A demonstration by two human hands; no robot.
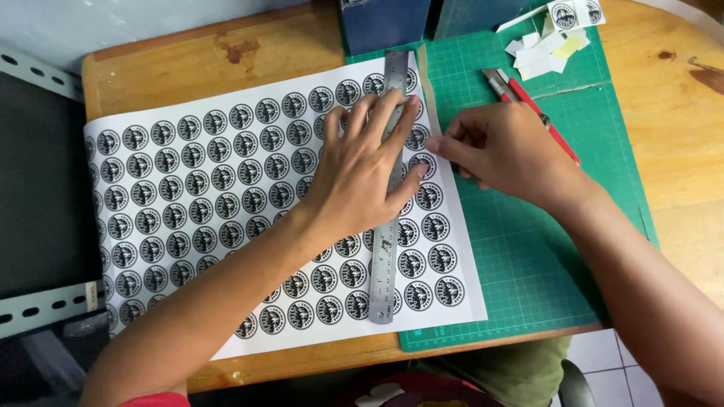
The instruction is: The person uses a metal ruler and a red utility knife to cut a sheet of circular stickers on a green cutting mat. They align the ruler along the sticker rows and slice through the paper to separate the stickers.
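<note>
A steel ruler is pressed flat on a sheet of round stickers while the sheet's edge is pinched.

The ruler (388,203) is held down by the left hand (362,177), fingers spread flat, over the sticker sheet (196,188), which is laid partly on a green cutting mat (528,256) on the wooden tabletop (173,68). The sheet's right edge is pinched between the closed fingertips of the right hand (498,147). A red craft knife (528,105) is seen behind that hand, and paper scraps (547,49) are scattered at the mat's far end.
</note>
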